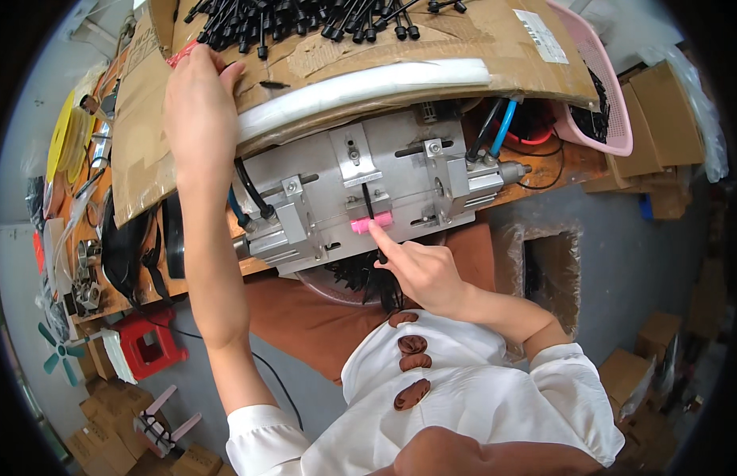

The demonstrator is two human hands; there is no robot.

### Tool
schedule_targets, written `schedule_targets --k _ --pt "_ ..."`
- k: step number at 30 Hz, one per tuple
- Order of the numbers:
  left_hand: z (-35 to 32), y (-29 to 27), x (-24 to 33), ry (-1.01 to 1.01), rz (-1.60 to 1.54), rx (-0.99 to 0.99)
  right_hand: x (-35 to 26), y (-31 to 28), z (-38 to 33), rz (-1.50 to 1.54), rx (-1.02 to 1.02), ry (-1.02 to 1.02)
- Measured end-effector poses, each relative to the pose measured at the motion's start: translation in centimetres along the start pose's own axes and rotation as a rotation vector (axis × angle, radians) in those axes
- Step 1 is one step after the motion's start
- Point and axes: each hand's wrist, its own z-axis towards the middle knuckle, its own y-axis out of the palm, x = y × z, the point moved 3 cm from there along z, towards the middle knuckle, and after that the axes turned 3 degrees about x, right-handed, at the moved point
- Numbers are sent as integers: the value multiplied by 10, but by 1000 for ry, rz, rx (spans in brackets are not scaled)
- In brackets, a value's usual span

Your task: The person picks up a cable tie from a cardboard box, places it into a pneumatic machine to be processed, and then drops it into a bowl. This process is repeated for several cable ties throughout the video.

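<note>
Looking down on a person at a workbench. In the centre, the right hand extends its index finger to a small pink piece on a silver metal fixture; a thin black rod runs up from that piece. At upper left, the left hand reaches over a cardboard sheet, its fingertips beside something red. Black stemmed parts are heaped along the top, above a white padded strip. A pink basket stands upper right; a red stool, lower left.
</note>
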Motion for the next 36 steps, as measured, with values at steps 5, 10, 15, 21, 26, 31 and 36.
schedule_targets --k 5,10,15,21,26,31,36 --pt "-26 -32 13 -67 -256 48 -1 -7 4 5 -76 64" --pt "-115 -69 57 -106 -403 164 12 -73 70 -394 28 -229" --pt "-204 -47 98 22 -508 -238 69 -117 193 -684 184 -268" --pt "-222 -22 121 44 -415 -421 81 -111 253 -511 -418 -88" --pt "-216 -22 125 90 -381 -407 75 -122 248 -244 -560 133" --pt "-220 -19 113 53 -330 -426 77 -116 241 54 -322 43" --pt "-208 -23 124 185 -304 -440 46 -174 193 178 32 214"
